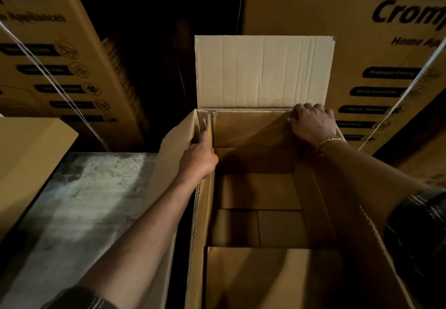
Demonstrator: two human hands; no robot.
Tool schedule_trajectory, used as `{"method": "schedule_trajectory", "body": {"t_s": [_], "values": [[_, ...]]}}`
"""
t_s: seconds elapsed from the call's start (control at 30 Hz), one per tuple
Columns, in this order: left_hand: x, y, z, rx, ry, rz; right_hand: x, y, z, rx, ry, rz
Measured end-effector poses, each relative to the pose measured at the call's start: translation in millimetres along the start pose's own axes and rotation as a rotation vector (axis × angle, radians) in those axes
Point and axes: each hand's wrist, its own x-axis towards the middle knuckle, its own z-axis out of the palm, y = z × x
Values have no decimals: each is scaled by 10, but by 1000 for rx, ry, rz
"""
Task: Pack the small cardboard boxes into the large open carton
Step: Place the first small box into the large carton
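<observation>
The large open carton (265,72) stands in front of me, its far flap upright and pale. My left hand (199,158) grips the top edge of the carton's left wall near the far left corner, fingers curled over the left flap. My right hand (312,121), with a gold bracelet on the wrist, is closed over the far right corner of the rim. Inside, small cardboard boxes (260,226) lie flat across the bottom, and one higher box (270,275) sits at the near end. The far part of the inside is in shadow.
A worn grey surface (79,212) lies left of the carton. A plain brown box (26,161) sits at the far left. Tall printed appliance cartons stand behind on the left (55,50) and right (362,50), bound with white straps. A dark gap runs between them.
</observation>
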Motion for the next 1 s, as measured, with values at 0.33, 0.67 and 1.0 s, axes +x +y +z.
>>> {"method": "schedule_trajectory", "body": {"t_s": [0.33,0.67,1.0], "values": [[-53,249,127,127,23,31,-85,99,24,39,-86,-81],[-30,246,166,155,45,29,-990,-328,291,129,-350,-330],[-169,173,16,71,-34,-36,-1867,-328,420,350,-947,-353]]}}
